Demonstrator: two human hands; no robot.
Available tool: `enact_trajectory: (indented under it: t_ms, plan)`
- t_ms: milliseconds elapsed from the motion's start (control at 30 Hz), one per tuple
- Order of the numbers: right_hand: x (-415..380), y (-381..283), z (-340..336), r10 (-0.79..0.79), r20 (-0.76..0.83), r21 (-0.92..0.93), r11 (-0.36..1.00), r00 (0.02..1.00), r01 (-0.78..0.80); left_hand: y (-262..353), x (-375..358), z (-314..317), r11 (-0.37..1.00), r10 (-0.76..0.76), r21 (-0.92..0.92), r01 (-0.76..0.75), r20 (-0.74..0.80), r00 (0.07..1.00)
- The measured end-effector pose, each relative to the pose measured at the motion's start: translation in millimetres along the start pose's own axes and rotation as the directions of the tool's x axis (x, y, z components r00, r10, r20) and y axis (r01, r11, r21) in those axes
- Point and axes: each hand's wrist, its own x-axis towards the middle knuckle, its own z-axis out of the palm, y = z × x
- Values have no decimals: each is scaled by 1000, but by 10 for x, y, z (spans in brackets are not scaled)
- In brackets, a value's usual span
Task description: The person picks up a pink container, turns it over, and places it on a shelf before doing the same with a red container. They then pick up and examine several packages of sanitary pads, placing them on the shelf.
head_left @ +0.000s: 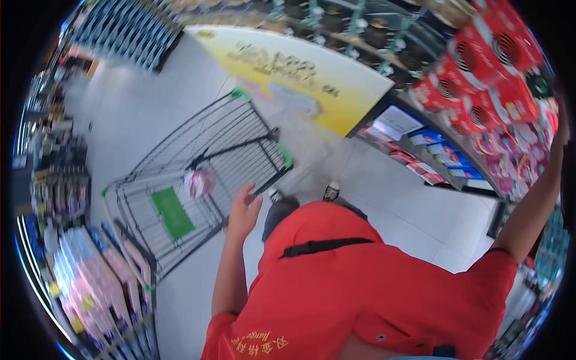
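My left hand (pixel 245 211) hangs over the near rim of a wire shopping cart (pixel 210 153) with green corner pieces. Its fingers are apart, and nothing is in them. Inside the cart lies a small pink-and-white package (pixel 199 183), near a green panel (pixel 172 213). To the far right my right arm (pixel 533 207) stretches up beside a shelf. The right hand lies at the dark rim of the view, so its fingers cannot be made out. Closest to it are pink packaged goods (pixel 517 153) and red boxes with black spiral marks (pixel 480 54).
A yellow-and-white sign board (pixel 294 78) stands beyond the cart. Below the red boxes, a low shelf (pixel 429 147) holds blue and red packets. Stacked pink and pale-blue packs (pixel 90 282) sit at lower left. Pale tiled floor (pixel 384 198) runs around my feet.
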Motion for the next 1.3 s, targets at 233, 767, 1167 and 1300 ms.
enact_trajectory:
  t_ms: [233,767,1167,1300]
  plan:
    - [-1595,-1390,3350,451,808,67,569,379,-819,-444,-101,-577,966,-213,-190,176,-197,957]
    - [-2698,-2880,5284,364,843,-124,849,396,-514,-3652,1265,-1628,512,-845,-565,648,-193,499]
    - [-2683,-2826,5319,294,850,-65,882,438,-466,-4757,2361,-1382,-159,-986,-813,560,103,-132]
    - [-2663,-2831,5319,305,853,-70,870,423,-487,-4816,2407,-1236,-213,-972,-893,397,152,-178]
